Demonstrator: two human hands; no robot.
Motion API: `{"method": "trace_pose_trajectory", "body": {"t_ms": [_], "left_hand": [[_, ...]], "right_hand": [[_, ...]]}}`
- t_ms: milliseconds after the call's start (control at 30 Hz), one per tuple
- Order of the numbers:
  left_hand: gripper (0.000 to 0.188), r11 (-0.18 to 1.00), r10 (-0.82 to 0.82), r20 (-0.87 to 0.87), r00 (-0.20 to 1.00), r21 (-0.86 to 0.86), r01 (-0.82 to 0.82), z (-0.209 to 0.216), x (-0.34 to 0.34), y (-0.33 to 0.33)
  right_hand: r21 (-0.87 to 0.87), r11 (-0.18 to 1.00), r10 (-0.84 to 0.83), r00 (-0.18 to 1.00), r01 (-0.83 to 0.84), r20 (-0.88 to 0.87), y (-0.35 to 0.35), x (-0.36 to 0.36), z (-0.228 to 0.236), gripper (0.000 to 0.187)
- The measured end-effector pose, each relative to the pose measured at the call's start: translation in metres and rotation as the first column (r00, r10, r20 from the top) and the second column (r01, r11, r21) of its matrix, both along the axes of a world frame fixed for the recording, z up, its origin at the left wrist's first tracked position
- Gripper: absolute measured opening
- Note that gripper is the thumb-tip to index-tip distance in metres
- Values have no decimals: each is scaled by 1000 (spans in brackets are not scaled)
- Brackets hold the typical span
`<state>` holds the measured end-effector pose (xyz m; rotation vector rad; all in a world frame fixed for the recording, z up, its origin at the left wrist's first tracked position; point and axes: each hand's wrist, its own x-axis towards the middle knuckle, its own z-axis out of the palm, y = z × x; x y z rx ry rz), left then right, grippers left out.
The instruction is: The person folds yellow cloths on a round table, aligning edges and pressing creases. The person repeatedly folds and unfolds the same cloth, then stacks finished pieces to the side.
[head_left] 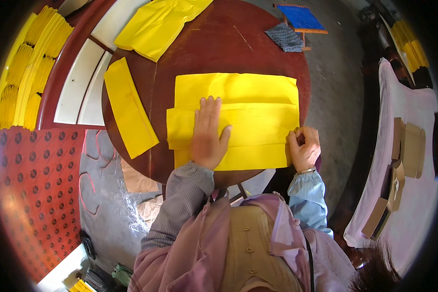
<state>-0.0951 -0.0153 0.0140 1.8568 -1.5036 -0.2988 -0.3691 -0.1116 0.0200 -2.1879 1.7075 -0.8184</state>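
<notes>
We seem to be flattening the yellow sheet (258,121): left hand (209,135) flat on it, fingers together; right hand (304,148) apparently pinching its right edge. Next needs even pressure

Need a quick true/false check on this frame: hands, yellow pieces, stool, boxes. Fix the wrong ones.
1. The left hand lies flat on the folded yellow sheet. True.
2. The right hand also rests mid-sheet. False: it is at the sheet's right edge.
3. The narrow yellow strip lies right of that sheet. False: it lies left of it.
4. The blue-topped stool stands on the round table. False: it stands on the floor beyond.
5. Opened cardboard boxes lie on the pale cloth. True.
</notes>
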Motion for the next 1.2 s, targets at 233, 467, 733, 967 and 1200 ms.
{"method": "trace_pose_trajectory", "body": {"t_ms": [233, 467, 733, 967, 1200], "left_hand": [[77, 983, -28, 331, 943, 180, -34, -8, -10, -4], [78, 955, -76, 481, 873, 287, -75, -13, -13, -7], [97, 971, 37, 343, 938, 210, -115, -15, 7, 2], [120, 949, 136, 403, 905, 211, -236, -9, 27, 8], [128, 952, 159, 367, 917, 189, -241, -6, 30, 9]], "right_hand": [[-271, 945, 113, 958, -186, -264, 4, 29, 27, 37], [31, 824, 545, 777, -565, -314, 19, 124, 0, 59], [102, 900, 416, 768, -423, -488, 2, 81, -12, 66], [132, 941, 332, 779, -311, -531, -12, 54, -9, 70], [142, 943, 332, 817, -301, -471, -16, 49, -15, 77]]}}
